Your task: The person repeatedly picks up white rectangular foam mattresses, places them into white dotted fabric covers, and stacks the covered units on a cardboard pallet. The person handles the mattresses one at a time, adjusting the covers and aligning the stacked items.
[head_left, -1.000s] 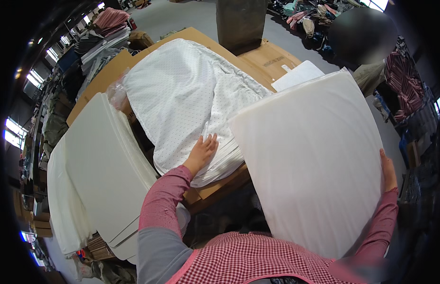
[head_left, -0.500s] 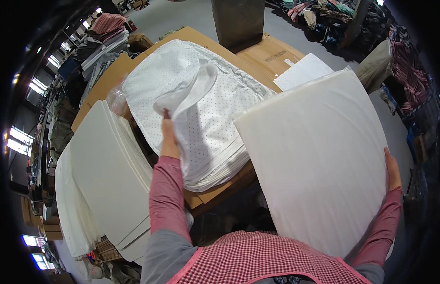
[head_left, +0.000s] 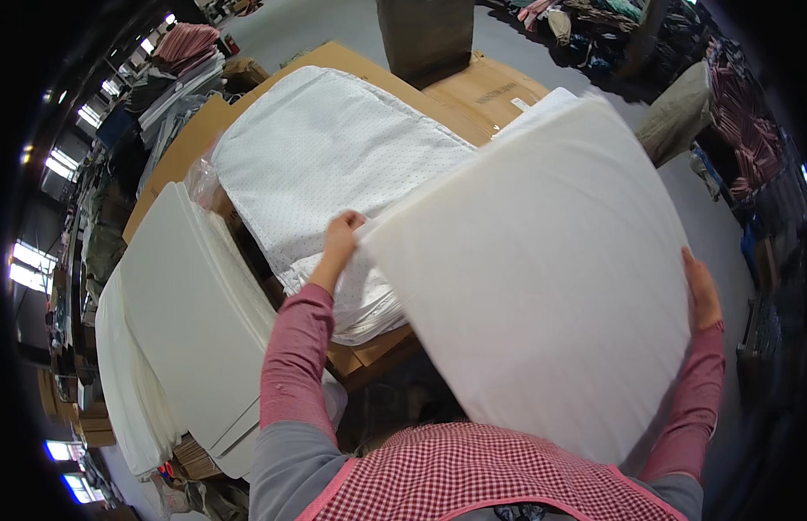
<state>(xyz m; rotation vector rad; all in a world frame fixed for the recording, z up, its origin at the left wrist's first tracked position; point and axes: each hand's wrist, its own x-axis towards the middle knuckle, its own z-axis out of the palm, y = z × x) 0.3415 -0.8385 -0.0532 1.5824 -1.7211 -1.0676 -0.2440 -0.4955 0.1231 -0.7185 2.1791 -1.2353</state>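
A large white cloth-covered panel [head_left: 533,286] lies slanted across my front and right side, its left corner over a stack of white dotted fabric covers [head_left: 316,139]. My left hand [head_left: 341,239] is closed at that corner, the fingers pinched together; exactly how they grip it is partly hidden. At the panel's right edge, my right hand [head_left: 703,291] holds on with its fingers along the side. The panel hides the right part of the dotted stack. Below my left hand, the near edges of the covers are bunched in folds.
To the left stands a stack of smooth off-white panels [head_left: 186,304]. Brown cardboard [head_left: 486,91] lies beneath and behind the dotted covers, with a dark upright box [head_left: 425,39] beyond. Piled dark and pink fabrics [head_left: 742,130] line the right side.
The white panel has moved left over the dotted stack, carried by my right hand. My left hand has left the lifted fold of dotted fabric, which now lies flat, and come to the panel's corner.
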